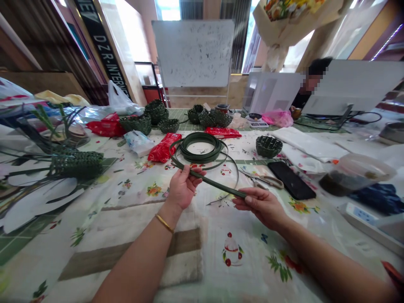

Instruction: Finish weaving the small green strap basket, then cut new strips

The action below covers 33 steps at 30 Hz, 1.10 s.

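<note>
Stretched between my two hands is a bundle of dark green flat weaving strips [217,184]. My left hand [184,185] grips it near its left end, thumb on top. At the other end my right hand [257,204] pinches the strips between thumb and fingers. Just beyond them a coil of the same green strip [200,158] lies on the table, with loose loops spreading around it. A pair of scissors [265,179] rests right of the coil, beside a black phone [292,180]. A small woven green basket [269,146] stands behind the phone.
Several woven baskets [156,111] and red packets [164,147] line the far side. At left lies a partly woven piece [77,163]. A plastic tub [356,172] and power strip [362,216] are at right. A person [307,86] sits behind a monitor [356,88].
</note>
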### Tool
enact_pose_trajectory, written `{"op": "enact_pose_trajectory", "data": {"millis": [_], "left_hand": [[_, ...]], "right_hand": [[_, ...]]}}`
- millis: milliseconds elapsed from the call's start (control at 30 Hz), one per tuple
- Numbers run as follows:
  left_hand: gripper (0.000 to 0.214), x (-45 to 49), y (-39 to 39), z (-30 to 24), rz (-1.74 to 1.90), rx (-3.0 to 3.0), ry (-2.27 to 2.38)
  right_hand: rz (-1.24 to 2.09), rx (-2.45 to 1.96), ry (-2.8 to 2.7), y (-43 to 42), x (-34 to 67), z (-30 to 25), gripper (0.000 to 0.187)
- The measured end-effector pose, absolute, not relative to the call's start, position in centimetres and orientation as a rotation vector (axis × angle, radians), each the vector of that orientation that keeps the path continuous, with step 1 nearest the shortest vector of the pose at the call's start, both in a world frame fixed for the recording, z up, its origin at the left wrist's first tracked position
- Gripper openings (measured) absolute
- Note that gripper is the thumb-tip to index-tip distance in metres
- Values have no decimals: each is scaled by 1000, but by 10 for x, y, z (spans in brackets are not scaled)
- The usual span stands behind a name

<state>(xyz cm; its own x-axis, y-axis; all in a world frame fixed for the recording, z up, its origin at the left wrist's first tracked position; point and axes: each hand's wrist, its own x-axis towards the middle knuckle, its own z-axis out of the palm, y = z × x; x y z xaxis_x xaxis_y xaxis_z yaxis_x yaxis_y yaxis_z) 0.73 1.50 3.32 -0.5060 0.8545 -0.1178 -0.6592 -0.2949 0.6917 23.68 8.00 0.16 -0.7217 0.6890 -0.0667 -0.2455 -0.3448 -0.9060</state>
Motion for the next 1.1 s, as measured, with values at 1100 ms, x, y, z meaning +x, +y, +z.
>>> {"op": "enact_pose_trajectory", "data": {"millis": [1100], "left_hand": [[38,-39,13,38,2191,157,659]], "right_hand": [[1075,-885,-2910,98,259,39,32]]}}
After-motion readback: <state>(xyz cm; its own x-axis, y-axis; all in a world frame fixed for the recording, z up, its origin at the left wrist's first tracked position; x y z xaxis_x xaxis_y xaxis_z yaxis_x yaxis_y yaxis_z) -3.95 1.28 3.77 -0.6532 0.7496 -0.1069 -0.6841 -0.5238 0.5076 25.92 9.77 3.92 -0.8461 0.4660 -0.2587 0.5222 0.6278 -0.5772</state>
